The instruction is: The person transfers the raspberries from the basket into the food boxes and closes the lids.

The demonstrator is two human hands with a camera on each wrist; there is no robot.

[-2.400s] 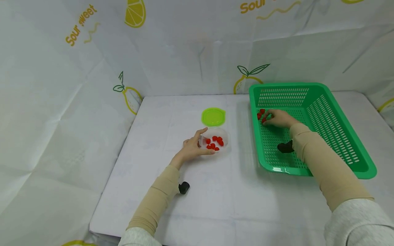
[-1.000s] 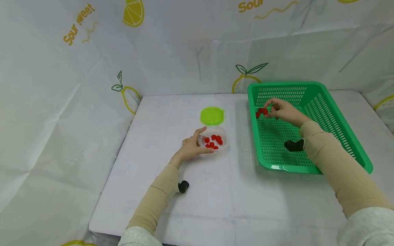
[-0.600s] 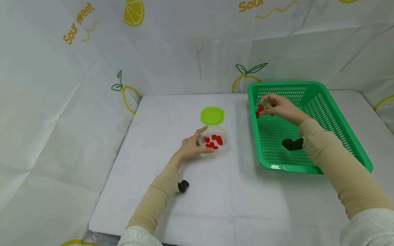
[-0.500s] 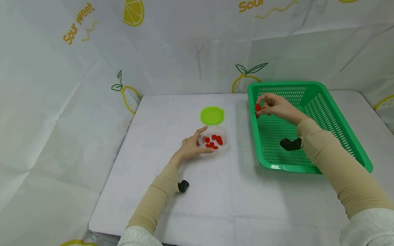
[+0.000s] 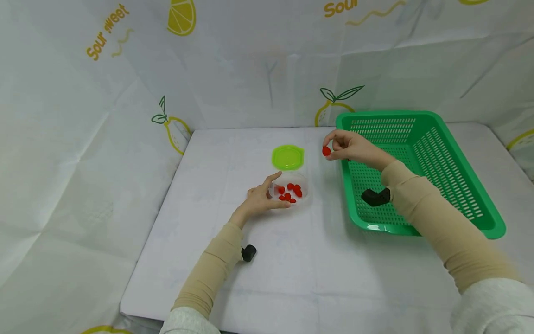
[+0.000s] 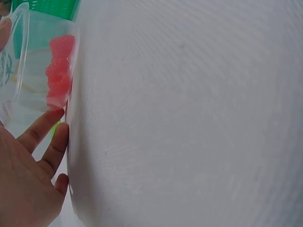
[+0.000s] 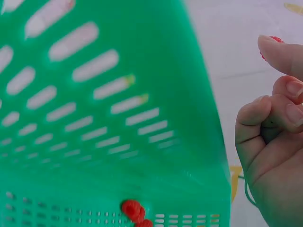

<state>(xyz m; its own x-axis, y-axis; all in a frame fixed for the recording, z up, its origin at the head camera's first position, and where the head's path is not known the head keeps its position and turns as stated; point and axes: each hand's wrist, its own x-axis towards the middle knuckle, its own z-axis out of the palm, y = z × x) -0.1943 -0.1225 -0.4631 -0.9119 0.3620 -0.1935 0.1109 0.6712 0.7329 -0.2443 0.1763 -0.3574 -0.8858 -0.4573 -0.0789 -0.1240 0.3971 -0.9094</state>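
Note:
In the head view my right hand [image 5: 352, 148] pinches a red raspberry [image 5: 326, 150] between thumb and fingertips, just left of the green basket's rim. The right wrist view shows only a bit of that raspberry [image 7: 277, 39] past the thumb. My left hand [image 5: 259, 202] holds a clear plastic container [image 5: 299, 179] from its left side, thumb at the near edge and a finger at the far edge. Several raspberries [image 5: 297, 189] lie on its bottom; the left wrist view shows raspberries [image 6: 60, 71] through the wall.
A green slotted basket [image 5: 353, 211] stands on the right of the white table [image 5: 267, 278]. Inside it, a few raspberries [image 7: 131, 209] lie by a wall, mostly hidden in the head view. Behind the container lies a lime-green lid [image 5: 288, 157].
My right hand has picked up a raspberry in the basket and carried it left, over the basket's left rim. The left hand and the container have stayed in place.

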